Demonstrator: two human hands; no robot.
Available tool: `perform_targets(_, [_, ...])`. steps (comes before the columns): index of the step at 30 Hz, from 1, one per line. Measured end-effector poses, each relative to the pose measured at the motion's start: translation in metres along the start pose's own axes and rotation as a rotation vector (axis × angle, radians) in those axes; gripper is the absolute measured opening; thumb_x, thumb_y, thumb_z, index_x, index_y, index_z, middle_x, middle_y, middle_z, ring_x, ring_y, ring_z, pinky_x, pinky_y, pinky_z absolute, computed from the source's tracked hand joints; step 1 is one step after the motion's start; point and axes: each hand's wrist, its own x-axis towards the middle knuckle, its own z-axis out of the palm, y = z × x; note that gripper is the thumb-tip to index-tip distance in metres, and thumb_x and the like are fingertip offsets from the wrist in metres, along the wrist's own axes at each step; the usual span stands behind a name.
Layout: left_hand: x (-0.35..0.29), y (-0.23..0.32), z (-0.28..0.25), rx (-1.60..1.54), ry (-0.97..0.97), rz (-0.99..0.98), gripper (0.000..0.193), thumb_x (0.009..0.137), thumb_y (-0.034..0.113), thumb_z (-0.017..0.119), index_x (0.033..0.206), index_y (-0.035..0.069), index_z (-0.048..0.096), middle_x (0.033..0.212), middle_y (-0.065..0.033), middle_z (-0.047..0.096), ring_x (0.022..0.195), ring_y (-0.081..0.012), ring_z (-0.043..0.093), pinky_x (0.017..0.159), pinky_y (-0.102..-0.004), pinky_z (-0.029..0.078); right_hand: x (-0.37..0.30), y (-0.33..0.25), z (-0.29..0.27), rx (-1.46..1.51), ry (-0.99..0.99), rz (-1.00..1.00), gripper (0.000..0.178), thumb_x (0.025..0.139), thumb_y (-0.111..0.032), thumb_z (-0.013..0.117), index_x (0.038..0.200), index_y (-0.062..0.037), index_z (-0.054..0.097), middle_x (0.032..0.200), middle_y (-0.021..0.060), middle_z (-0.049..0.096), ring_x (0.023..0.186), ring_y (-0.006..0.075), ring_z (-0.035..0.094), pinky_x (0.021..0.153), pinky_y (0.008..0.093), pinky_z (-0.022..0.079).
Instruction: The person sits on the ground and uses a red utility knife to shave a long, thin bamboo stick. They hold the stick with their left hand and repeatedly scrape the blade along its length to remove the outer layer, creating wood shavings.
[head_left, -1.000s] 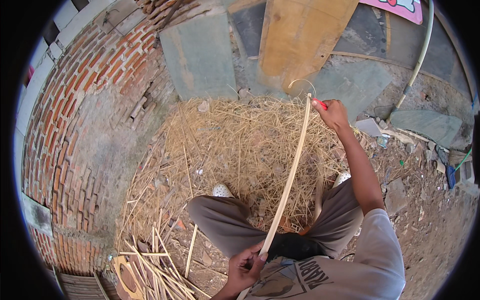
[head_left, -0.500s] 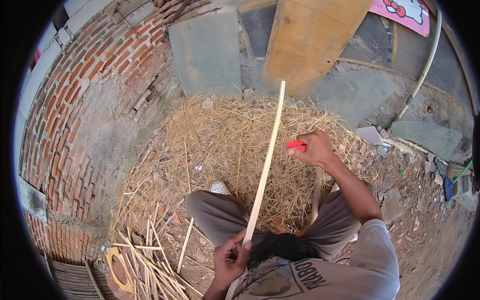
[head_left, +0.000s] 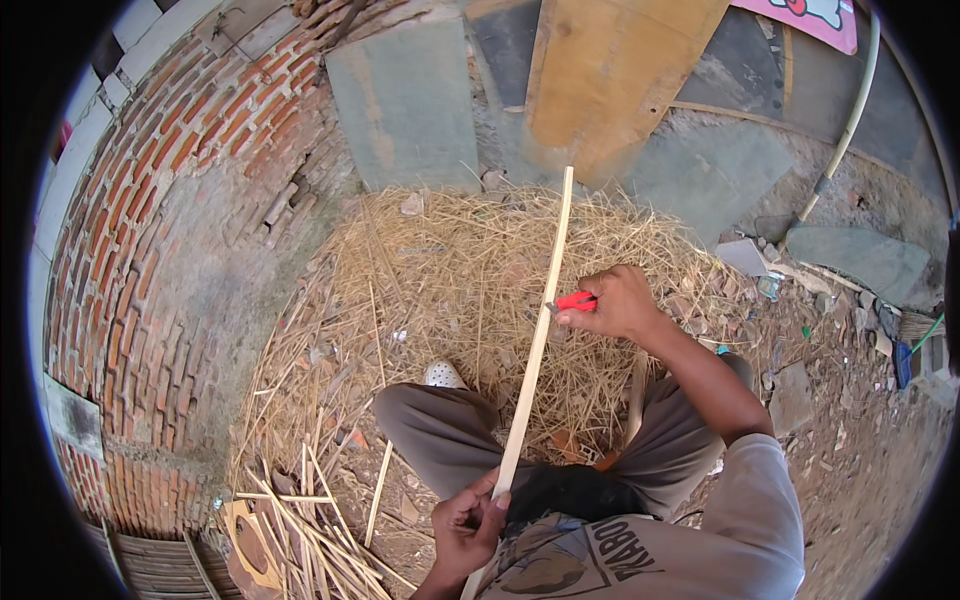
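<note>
A long, pale strip of wood or bamboo (head_left: 537,365) slants up and away from my lap, its far end above the straw. Low on it, my left hand (head_left: 466,527) is closed around the strip close to my shirt. Gripped in my right hand (head_left: 618,303) is a small red-handled knife (head_left: 577,300), pointing left. Its short dark blade meets or nearly meets the strip's right edge, well beyond the left hand; whether it cuts in cannot be made out.
Loose straw and shavings (head_left: 440,270) cover the ground ahead. A heap of thin cut strips (head_left: 310,540) lies at lower left by my knee. A worn brick wall (head_left: 130,290) rises on the left; grey and brown panels (head_left: 610,80) lean at the back. Rubble lies on the right.
My right hand has come slightly left and down, bringing the knife from beside the strip to its edge. The left hand keeps its hold on the strip.
</note>
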Motion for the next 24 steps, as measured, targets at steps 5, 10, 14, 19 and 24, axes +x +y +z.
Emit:
perform_targets(5, [0.001,-0.002,0.001,-0.033,-0.008,0.003,0.033,0.091,0.004,0.062,0.122,-0.004,0.059,0.063,0.0035,0.054,0.054,-0.0007,0.047,0.050,-0.0158,0.036,0.007,0.010,-0.006,-0.038,-0.024,0.051,0.072,0.069,-0.080,0.056,0.061,-0.0089,0.067,0.049,0.0107,0.056,0.049,0.0295,0.059,0.050,0.0403,0.046])
perform_targets(10, [-0.002,-0.003,0.000,-0.032,-0.066,-0.005,0.033,0.091,0.002,0.061,0.123,-0.005,0.059,0.066,0.0029,0.055,0.056,-0.0008,0.048,0.051,-0.0158,0.035,0.014,0.033,-0.018,-0.054,0.008,0.198,0.065,0.071,-0.072,0.060,0.058,-0.0078,0.061,0.047,0.0123,0.051,0.050,0.0349,0.055,0.053,0.0438,0.044])
perform_targets(14, [-0.004,-0.007,0.000,-0.040,-0.076,-0.005,0.035,0.089,-0.003,0.060,0.124,-0.006,0.058,0.060,0.0067,0.048,0.054,0.0017,0.037,0.052,-0.0149,0.028,0.017,0.050,-0.018,-0.084,0.020,0.271,0.065,0.073,-0.072,0.061,0.064,-0.0082,0.069,0.052,0.0123,0.058,0.054,0.0324,0.060,0.057,0.0435,0.048])
perform_targets(19, [-0.010,-0.017,-0.001,-0.069,-0.111,0.011,0.035,0.090,-0.002,0.061,0.124,-0.005,0.058,0.058,0.0086,0.045,0.053,0.0018,0.035,0.051,-0.0152,0.026,0.024,0.068,-0.029,-0.087,0.091,0.365,0.064,0.074,-0.070,0.061,0.069,-0.0070,0.071,0.056,0.0140,0.060,0.059,0.0343,0.062,0.060,0.0442,0.049])
perform_targets(24, [-0.017,-0.024,-0.003,-0.026,-0.191,0.054,0.036,0.090,-0.001,0.062,0.125,-0.003,0.058,0.056,0.0101,0.040,0.052,0.0019,0.032,0.049,-0.0157,0.025,0.032,0.109,-0.042,-0.021,0.148,0.651,0.072,0.079,-0.072,0.052,0.067,-0.0031,0.068,0.062,0.0202,0.061,0.067,0.0377,0.063,0.066,0.0455,0.049])
